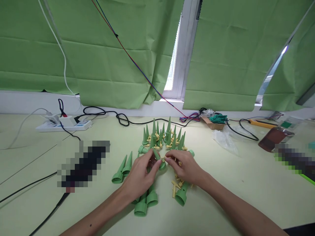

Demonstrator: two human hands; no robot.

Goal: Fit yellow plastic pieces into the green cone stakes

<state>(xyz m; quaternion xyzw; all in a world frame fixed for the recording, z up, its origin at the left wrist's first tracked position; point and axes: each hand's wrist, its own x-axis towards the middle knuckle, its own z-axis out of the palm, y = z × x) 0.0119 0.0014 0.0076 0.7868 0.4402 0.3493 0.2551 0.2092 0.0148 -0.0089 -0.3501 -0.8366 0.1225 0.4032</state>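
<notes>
Between the thumb and fingers of my left hand [141, 172] is a green plastic watering spike [156, 154], tilted with its wide cap end toward me. My right hand [185, 166] is closed in a pinch at the spike's side, on a small yellow valve [163, 159] mostly hidden by the fingertips. Beyond both hands stand several green spikes [169, 129] with yellow valves on their sides. Several loose spikes [118, 173] lie left of and below my left hand. Under my right hand are loose yellow valves [174, 188] and another green spike [181, 195].
A white power strip [65, 126] and a pixelated dark object [86, 164] are at the left. Black cable [137, 123] runs along the back. At the right are a small cardboard box [213, 124], a clear plastic bag [225, 141] and a dark red object [274, 137].
</notes>
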